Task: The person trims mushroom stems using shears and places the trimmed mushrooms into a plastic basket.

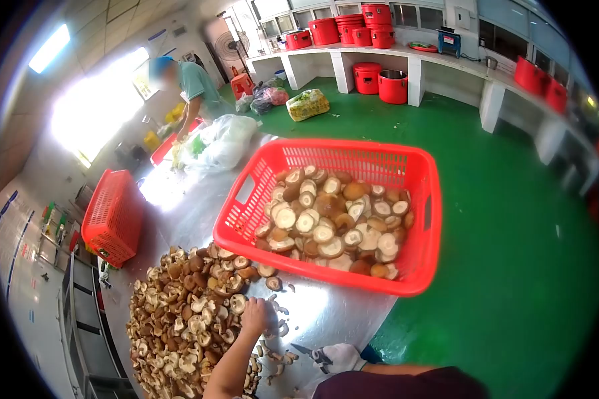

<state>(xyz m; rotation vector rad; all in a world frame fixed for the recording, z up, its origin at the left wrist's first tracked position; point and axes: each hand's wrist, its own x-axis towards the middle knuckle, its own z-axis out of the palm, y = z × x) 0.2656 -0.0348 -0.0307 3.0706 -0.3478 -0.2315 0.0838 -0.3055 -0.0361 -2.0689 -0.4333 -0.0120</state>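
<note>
My left hand (254, 316), bare, is at the right edge of a large heap of brown mushrooms (180, 319) on the metal table. Its fingers are bent, and what they hold, if anything, is too small to tell. My right hand (339, 359), in a pale glove, is closed on a small knife (303, 348) whose blade points left over the table. Cut stems (273, 366) lie scattered between the two hands. Beyond them a red basket (339, 282) holds many mushrooms (323, 233) with their stem sides cut flat.
A co-worker (193, 83) bends over the table's far end near a plastic bag (223, 143). Another red basket (116, 216) stands at the left. Red tubs (393, 86) are under and on the white counter (416, 80) at the back.
</note>
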